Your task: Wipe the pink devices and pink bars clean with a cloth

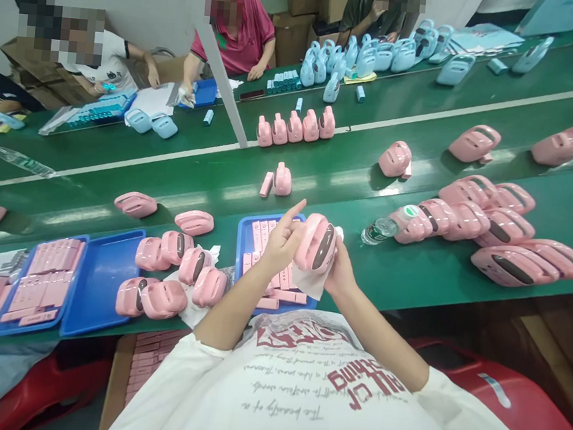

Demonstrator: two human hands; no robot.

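A glossy pink plastic device with a dark oval panel (pixel 316 243) is held up in front of my chest, between my two hands. My left hand (pixel 284 241) is at its left side, the index finger stretched out past it and the other fingers curled against it. On the other side, my right hand (pixel 341 268) grips a white cloth (pixel 310 284) that lies against the device's right side and underside. Below my hands is a blue tray (pixel 240 238) of small pink rectangular pieces (pixel 287 296), partly hidden by my left forearm.
More pink devices (pixel 194 265) stand at left beside an empty-bottomed blue tray (pixel 103 279) and another tray of pink pieces (pixel 45 274). A clear bottle (pixel 380 230) lies at right against grouped pink devices (pixel 466 221). Across the belt (pixel 210 175), people work near blue devices (pixel 365 58).
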